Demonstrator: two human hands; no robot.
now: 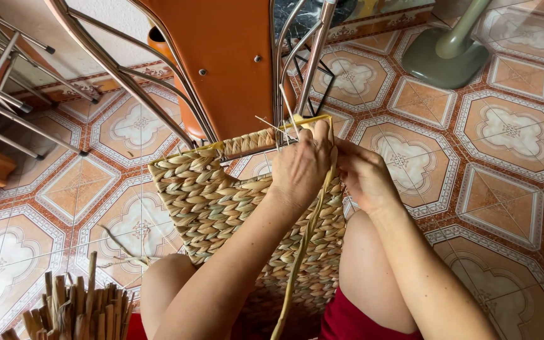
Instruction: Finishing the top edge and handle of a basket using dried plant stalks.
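left grip (301, 165) closed over the basket (221, 201) top edge, fingers curled down on the weave where the yellow frame (313, 119) shows. right grip (363, 173) pinched shut on a strand (303, 245), fingertips meeting just beside the left hand; the exact pinch point is hidden behind the left hand.

basket sits between my knees, tilted, its woven wall facing me, rim leaning against the orange chair (221, 63). the strand runs from the rim down past the wall toward my lap.

step in hand, as i read it: weaving the top rows near the rim, left hand steadying, right hand feeding the strand. next move would call for keeping the strand taut and threading it past the thin upright stakes (288, 113) without slackening the finished rows.

cut stalks (77, 311) lie bundled at lower left on the tile floor (505, 132). green fan base (445, 56) stands well apart, upper right.
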